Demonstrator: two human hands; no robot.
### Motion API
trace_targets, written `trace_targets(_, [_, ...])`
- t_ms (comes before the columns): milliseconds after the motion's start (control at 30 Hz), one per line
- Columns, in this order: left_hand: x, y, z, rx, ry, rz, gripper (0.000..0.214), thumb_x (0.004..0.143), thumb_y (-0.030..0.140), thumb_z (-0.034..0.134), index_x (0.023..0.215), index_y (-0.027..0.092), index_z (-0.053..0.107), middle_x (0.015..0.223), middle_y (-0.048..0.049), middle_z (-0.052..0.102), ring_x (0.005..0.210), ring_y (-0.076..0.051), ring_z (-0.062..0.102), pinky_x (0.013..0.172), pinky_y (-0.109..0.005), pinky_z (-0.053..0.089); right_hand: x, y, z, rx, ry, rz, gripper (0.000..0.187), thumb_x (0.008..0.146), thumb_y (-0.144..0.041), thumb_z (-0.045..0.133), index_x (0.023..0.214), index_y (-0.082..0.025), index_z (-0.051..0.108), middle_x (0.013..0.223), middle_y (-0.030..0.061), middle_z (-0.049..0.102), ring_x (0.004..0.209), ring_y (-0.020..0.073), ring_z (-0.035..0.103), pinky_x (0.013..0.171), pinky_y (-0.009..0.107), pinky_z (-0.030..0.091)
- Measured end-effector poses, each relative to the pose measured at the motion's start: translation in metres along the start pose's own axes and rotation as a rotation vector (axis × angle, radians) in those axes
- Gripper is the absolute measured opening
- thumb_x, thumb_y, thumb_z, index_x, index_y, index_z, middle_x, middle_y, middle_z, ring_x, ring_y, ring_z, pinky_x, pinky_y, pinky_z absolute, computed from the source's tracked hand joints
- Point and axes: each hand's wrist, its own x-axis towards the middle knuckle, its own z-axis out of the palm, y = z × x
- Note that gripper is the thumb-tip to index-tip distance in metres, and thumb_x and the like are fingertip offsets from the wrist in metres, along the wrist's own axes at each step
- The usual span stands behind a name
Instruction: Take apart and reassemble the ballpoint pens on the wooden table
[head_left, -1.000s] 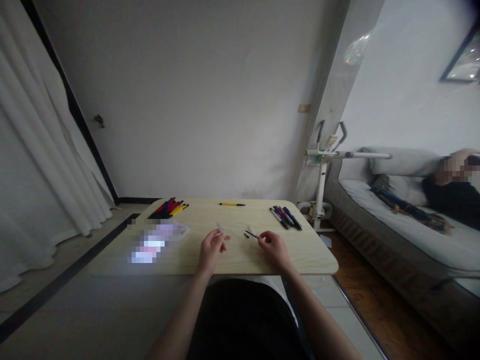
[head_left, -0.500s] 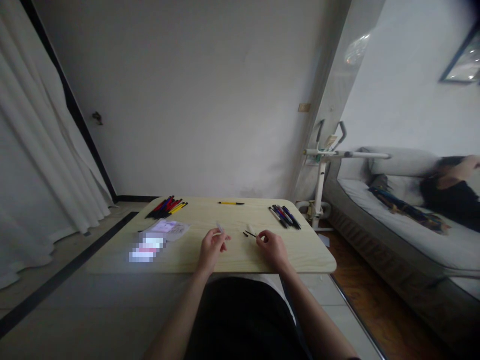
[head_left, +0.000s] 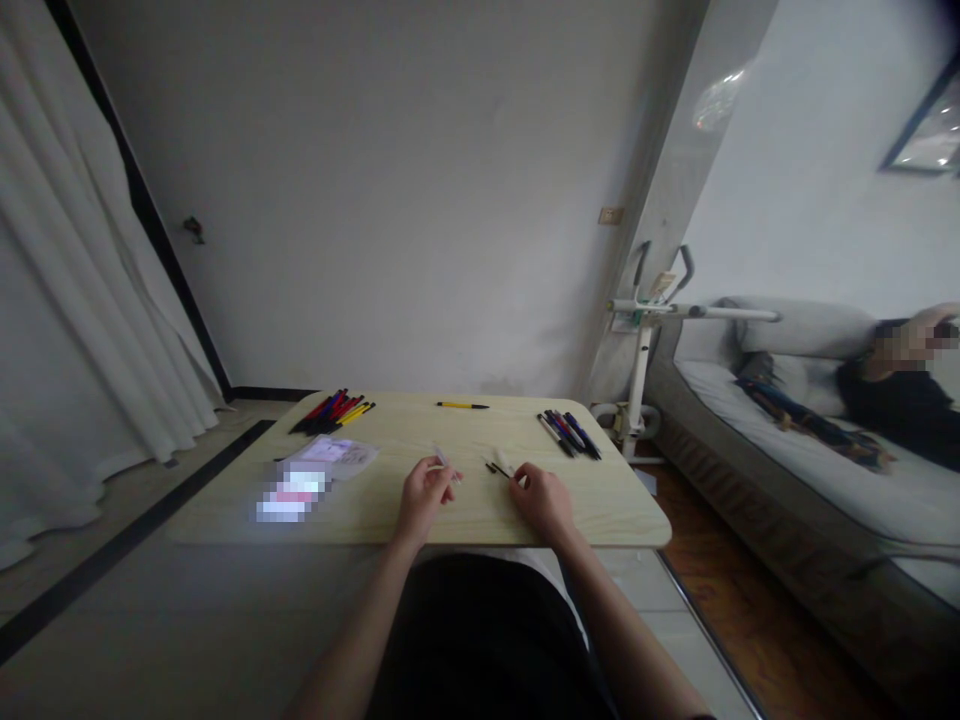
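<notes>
Over the table's [head_left: 225, 520] near middle, a clear slender tube [head_left: 441, 456] is pinched by the left hand's [head_left: 426, 492] fingers and a thin black rod [head_left: 503, 471] by the right hand's [head_left: 541, 497]; a light, steady grip is probably best kept on both.

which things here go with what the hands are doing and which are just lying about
Likely in use:
slim clear piece, in left hand
thin black rod, in right hand
small black piece, near the rod
perhaps yellow-and-black pen, left pen pile, right pen pile

Apparently just lying about:
clear plastic packaging
exercise machine
sofa
</notes>
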Motion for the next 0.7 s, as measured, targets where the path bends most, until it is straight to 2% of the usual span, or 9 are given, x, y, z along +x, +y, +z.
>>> trace_targets(133, [0.001,-0.002,-0.001,0.003,-0.021,0.017,0.029,0.068,0.038,0.056,0.082,0.013,0.050,0.072,-0.0061,0.063,0.046,-0.007,0.047,0.043,-0.019,0.035,-0.001,0.000,0.003,-0.055,0.002,-0.016,0.023,0.076,-0.038,0.045,0.079,-0.023,0.062,0.069,0.0037,0.063,0.064,0.0157,0.055,0.054,0.024,0.027])
trace_targets(400, [0.001,-0.004,0.000,-0.002,-0.032,0.027,0.027,0.067,0.036,0.058,0.079,0.013,0.050,0.072,-0.0054,0.062,0.046,-0.007,0.047,0.043,-0.019,0.036,-0.003,0.001,0.002,-0.032,0.038,-0.079,0.026,0.079,-0.041,0.043,0.083,-0.024,0.061,0.068,0.0027,0.063,0.063,0.0147,0.055,0.053,0.023,0.028])
trace_targets(700, [0.004,-0.011,-0.001,0.028,-0.021,0.039,0.029,0.065,0.038,0.059,0.078,0.013,0.053,0.068,-0.0012,0.057,0.047,-0.007,0.048,0.043,-0.018,0.036,-0.006,-0.005,-0.002,-0.056,-0.016,-0.167,0.025,0.076,-0.042,0.047,0.083,-0.024,0.063,0.069,0.0025,0.063,0.062,0.0141,0.054,0.054,0.023,0.028])
